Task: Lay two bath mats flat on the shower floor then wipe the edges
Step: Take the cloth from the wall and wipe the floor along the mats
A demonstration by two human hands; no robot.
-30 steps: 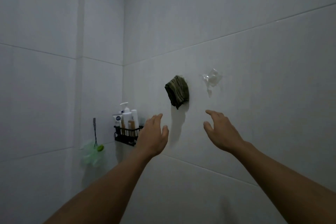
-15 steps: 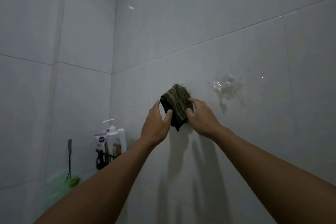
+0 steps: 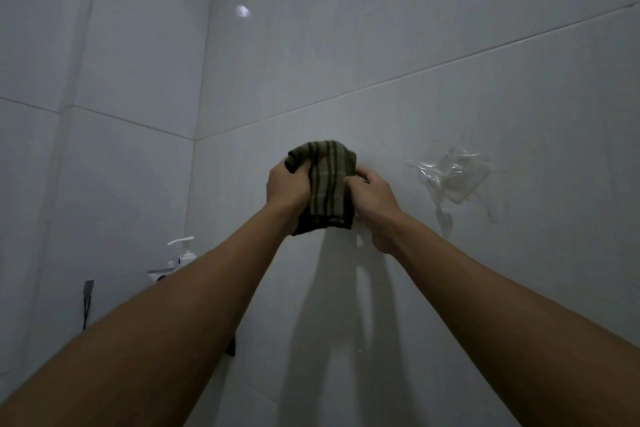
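2 hands (image 3: 287,184) on 1 cloth (image 3: 327,184)

You are working in dim, bluish light; a small glare spot (image 3: 242,10) shines on the tiled wall (image 3: 450,28), your forearms cast long shadows (image 3: 332,305) below, and edges bend.

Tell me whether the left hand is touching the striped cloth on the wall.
Touching. The head view shows the left hand with fingers curled into the striped cloth's left edge; the right hand grips its other side.
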